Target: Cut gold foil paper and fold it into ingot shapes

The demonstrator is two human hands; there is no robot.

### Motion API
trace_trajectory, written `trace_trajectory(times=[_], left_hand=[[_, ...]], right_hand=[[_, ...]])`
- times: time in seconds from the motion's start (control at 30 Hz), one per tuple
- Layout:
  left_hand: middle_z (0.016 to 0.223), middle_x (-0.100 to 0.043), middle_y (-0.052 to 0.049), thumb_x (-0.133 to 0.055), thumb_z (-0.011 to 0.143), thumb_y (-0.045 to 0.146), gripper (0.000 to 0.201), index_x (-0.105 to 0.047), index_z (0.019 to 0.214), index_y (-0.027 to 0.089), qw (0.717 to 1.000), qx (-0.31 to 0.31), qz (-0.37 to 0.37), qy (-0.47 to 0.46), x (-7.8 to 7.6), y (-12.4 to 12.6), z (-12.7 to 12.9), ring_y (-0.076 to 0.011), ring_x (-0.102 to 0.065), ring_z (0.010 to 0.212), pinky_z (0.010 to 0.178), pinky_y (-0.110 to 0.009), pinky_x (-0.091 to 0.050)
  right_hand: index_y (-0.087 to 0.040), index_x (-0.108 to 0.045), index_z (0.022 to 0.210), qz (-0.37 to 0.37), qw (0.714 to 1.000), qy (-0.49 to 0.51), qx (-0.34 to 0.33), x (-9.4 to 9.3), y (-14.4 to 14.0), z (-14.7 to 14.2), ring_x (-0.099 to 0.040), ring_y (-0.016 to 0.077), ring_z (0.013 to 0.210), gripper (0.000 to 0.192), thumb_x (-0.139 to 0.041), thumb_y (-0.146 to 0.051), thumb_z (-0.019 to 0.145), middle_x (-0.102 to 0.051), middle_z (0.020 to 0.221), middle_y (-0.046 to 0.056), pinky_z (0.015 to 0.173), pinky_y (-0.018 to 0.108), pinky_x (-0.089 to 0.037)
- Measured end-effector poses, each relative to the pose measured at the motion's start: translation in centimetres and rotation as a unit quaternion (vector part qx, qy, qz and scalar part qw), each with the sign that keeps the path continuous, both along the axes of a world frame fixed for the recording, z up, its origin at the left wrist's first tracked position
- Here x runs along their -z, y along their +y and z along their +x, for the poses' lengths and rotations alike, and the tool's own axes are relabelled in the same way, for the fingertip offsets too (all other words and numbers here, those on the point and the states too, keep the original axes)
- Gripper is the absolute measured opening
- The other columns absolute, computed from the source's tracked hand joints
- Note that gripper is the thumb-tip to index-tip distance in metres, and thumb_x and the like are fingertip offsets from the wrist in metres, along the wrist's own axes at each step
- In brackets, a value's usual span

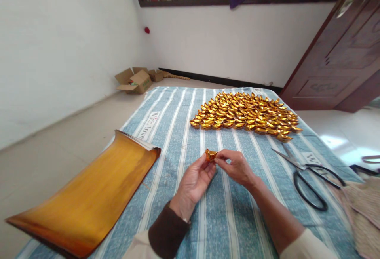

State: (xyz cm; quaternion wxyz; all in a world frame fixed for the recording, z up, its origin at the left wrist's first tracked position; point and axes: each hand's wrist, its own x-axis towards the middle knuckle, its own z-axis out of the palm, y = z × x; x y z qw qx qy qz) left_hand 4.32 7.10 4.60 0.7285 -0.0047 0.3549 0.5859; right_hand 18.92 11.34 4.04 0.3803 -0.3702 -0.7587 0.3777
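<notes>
Between both hands, above the striped cloth, is a small shiny gold paper ingot (211, 155), boat-shaped with raised ends. My left hand (197, 179) is palm up and grips its left side between thumb and fingers. From the right, my right hand (236, 166) pinches the ingot's other end with thumb and index finger. Many finished gold paper ingots (243, 112) stand packed in rows beyond my hands. To the left lies a stack of gold foil paper sheets (89, 191), its far end curled up.
Black-handled scissors (305, 168) lie with blades parted on the right of the striped tablecloth (166, 132). A woven tan fabric (363, 211) sits at the right edge. Open cardboard boxes (135, 81) stand on the floor behind; a wooden door (329, 61) is at the right.
</notes>
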Motion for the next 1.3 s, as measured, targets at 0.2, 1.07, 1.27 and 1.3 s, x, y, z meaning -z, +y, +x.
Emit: trace_trajectory(times=[0.2,1.07,1.27,1.3], left_hand=[[0.09,-0.071,-0.011,-0.06,0.088,0.011,0.008,-0.067,0.089,0.009,1.0,0.006,0.012,0.012,0.4,-0.1,0.1,-0.0158,-0.068,0.078,0.071,-0.025,-0.057],[0.09,-0.071,-0.009,-0.063,0.087,0.016,0.01,-0.071,0.089,0.01,0.997,0.007,0.044,0.068,0.7,-0.4,0.8,-0.015,-0.066,0.079,0.069,-0.025,-0.055],[0.097,-0.07,-0.009,-0.072,0.079,0.019,0.014,-0.073,0.09,0.011,0.989,0.031,0.089,0.115,0.7,-0.7,0.5,-0.0165,-0.065,0.085,0.068,-0.024,-0.054],[0.099,-0.07,-0.009,-0.073,0.077,0.019,0.016,-0.074,0.092,0.011,0.986,0.039,0.1,0.126,0.7,-0.7,0.5,-0.0168,-0.065,0.086,0.068,-0.023,-0.054]], right_hand=[[-0.022,-0.065,0.072,-0.01,0.998,0.012,0.056,0.5,-0.3,-0.6,-0.061,0.0149,0.063,0.012,-0.056,-0.023,0.079,-0.067,0.069,0.0,0.064,0.026,-0.046],[-0.019,-0.067,0.08,0.122,0.991,-0.024,0.055,1.6,-0.4,-0.9,-0.064,0.0147,0.067,0.017,-0.052,-0.02,0.087,-0.07,0.076,0.003,0.065,0.025,-0.047],[-0.02,-0.067,0.081,0.084,0.994,0.001,0.074,1.5,-0.3,-1.0,-0.065,0.0137,0.065,0.014,-0.055,-0.021,0.086,-0.071,0.075,0.002,0.064,0.023,-0.048],[-0.02,-0.067,0.08,0.078,0.994,0.006,0.078,1.4,-0.3,-0.9,-0.065,0.0134,0.064,0.014,-0.055,-0.022,0.086,-0.071,0.074,0.002,0.063,0.022,-0.048]])
